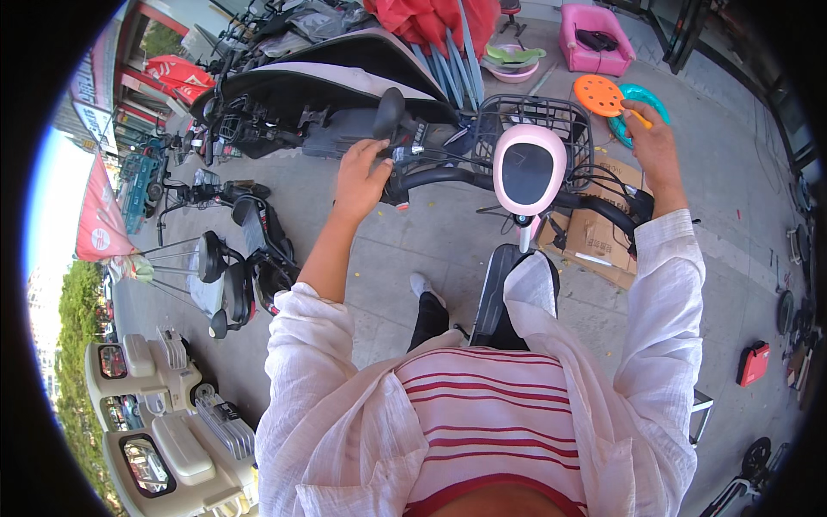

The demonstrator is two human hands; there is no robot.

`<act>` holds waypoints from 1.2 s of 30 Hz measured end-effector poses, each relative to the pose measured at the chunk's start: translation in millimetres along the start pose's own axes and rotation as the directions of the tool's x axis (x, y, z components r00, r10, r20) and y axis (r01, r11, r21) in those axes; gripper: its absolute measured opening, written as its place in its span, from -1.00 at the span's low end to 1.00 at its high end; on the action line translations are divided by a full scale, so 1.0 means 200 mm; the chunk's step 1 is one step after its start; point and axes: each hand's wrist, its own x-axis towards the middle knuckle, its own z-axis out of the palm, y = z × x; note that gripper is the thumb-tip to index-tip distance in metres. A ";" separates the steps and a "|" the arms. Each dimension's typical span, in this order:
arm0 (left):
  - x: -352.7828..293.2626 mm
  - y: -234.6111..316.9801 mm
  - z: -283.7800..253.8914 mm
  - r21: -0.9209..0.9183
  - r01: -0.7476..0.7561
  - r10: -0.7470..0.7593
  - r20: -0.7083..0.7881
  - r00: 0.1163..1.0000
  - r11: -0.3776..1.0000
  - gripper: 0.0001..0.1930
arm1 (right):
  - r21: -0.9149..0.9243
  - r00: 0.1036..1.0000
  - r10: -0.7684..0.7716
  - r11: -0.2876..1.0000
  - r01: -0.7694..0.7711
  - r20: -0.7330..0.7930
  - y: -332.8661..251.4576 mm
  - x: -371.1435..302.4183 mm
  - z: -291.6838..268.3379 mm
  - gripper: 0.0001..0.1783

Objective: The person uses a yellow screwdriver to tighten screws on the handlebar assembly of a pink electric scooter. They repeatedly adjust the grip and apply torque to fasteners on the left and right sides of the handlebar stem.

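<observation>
Below me stands a pink-and-white electric scooter with a dark display panel (pixel 527 172) and black handlebars (pixel 444 177). My left hand (pixel 357 179) is beside the left handlebar end, thumb and fingers apart, with its fingertips close to the base of a black rear-view mirror (pixel 388 114). I cannot tell whether they touch it. Raised above the right handlebar, my right hand (pixel 656 148) is closed around the handle of an orange round paddle with holes (pixel 598 95). The black wire front basket (pixel 551 116) lies between the hands.
Flattened cardboard (pixel 603 231) lies under the scooter's front right. A teal basin (pixel 646 102) and a pink child-size armchair (pixel 594 43) stand ahead. Parked scooters (pixel 250 233) and beige vehicles (pixel 164 431) line the left side. A red case (pixel 754 364) sits at right.
</observation>
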 end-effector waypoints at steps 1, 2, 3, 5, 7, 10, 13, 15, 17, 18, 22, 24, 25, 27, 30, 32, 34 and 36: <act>0.00 -0.03 0.02 -0.081 0.091 -0.085 0.069 0.994 0.993 -0.71 | 0.000 1.000 -0.003 1.000 0.003 0.000 -0.01 0.00 0.01 -0.68; 0.00 -0.05 0.04 -0.156 0.185 -0.163 0.144 0.976 0.970 -0.70 | -0.003 1.000 -0.001 1.000 0.001 0.007 -0.01 -0.01 0.01 -0.68; 0.00 -0.08 0.06 -0.222 0.282 -0.233 0.223 0.946 0.933 -0.69 | -0.005 1.000 0.000 1.000 0.000 0.014 -0.02 -0.01 0.02 -0.68; 0.09 -0.05 0.07 -0.422 0.533 -0.376 0.401 0.835 0.734 -0.75 | -0.001 1.000 0.012 1.000 -0.012 0.011 -0.04 -0.01 0.01 -0.67; 0.15 -0.02 0.06 -0.438 0.639 -0.425 0.494 0.758 0.632 -0.77 | 0.027 1.000 0.028 0.999 -0.028 0.003 -0.07 -0.03 0.00 -0.66; 0.18 -0.03 0.13 -0.310 0.651 -0.570 0.316 0.758 0.693 -0.78 | 0.026 1.000 -0.023 0.999 0.022 0.006 0.01 0.02 0.01 -0.67; 0.13 -0.08 0.20 -0.551 0.494 -0.648 -0.115 0.753 0.673 -0.74 | 0.020 1.000 -0.002 1.000 0.001 0.022 -0.05 -0.01 0.05 -0.68; 0.08 -0.13 0.17 -0.579 0.509 -0.698 -0.153 0.700 0.637 -0.72 | 0.034 0.998 -0.044 0.998 0.043 0.033 -0.04 0.00 0.05 -0.68; 0.02 -0.14 0.12 -0.663 0.447 -0.695 -0.157 0.702 0.601 -0.71 | 0.024 0.997 -0.064 0.998 0.064 0.029 -0.03 0.01 0.06 -0.68; 0.00 -0.14 0.11 -0.582 0.508 -0.691 -0.135 0.710 0.635 -0.74 | 0.006 0.997 -0.068 0.998 0.068 0.023 -0.03 0.02 0.07 -0.67; 0.00 0.00 0.07 -0.479 0.478 -0.592 -0.112 0.798 0.736 -0.86 | 0.073 0.998 -0.053 0.996 0.051 0.031 -0.02 0.01 0.08 -0.68; -0.03 0.02 0.06 -0.464 0.415 -0.514 -0.105 0.852 0.783 -0.87 | 0.056 0.998 -0.053 0.997 0.052 0.027 -0.02 0.00 0.07 -0.68; -0.04 0.02 0.04 -0.412 0.420 -0.491 -0.079 0.868 0.809 -0.86 | 0.048 0.998 -0.055 0.997 0.054 0.026 -0.02 0.00 0.07 -0.68; -0.06 0.02 0.03 -0.397 0.435 -0.486 -0.033 0.873 0.808 -0.85 | 0.027 0.998 -0.042 0.999 0.041 0.036 -0.03 -0.01 0.07 -0.68; -0.05 0.07 0.00 -0.546 0.469 -0.535 0.046 0.844 0.694 -0.84 | 0.020 0.999 -0.037 0.999 0.036 0.036 -0.03 0.00 0.06 -0.67; -0.04 0.11 -0.06 -0.675 0.489 -0.566 0.127 0.814 0.552 -0.82 | 0.019 0.999 -0.034 0.999 0.034 0.039 -0.03 -0.01 0.06 -0.67; -0.07 0.01 -0.08 -0.659 0.535 -0.562 0.201 0.802 0.529 -0.79 | 0.012 0.999 -0.029 1.000 0.028 0.046 -0.05 -0.02 0.07 -0.66; -0.11 -0.04 -0.08 -0.642 0.548 -0.574 0.199 0.795 0.536 -0.78 | 0.024 0.998 -0.046 0.999 0.045 0.051 -0.05 -0.02 0.08 -0.66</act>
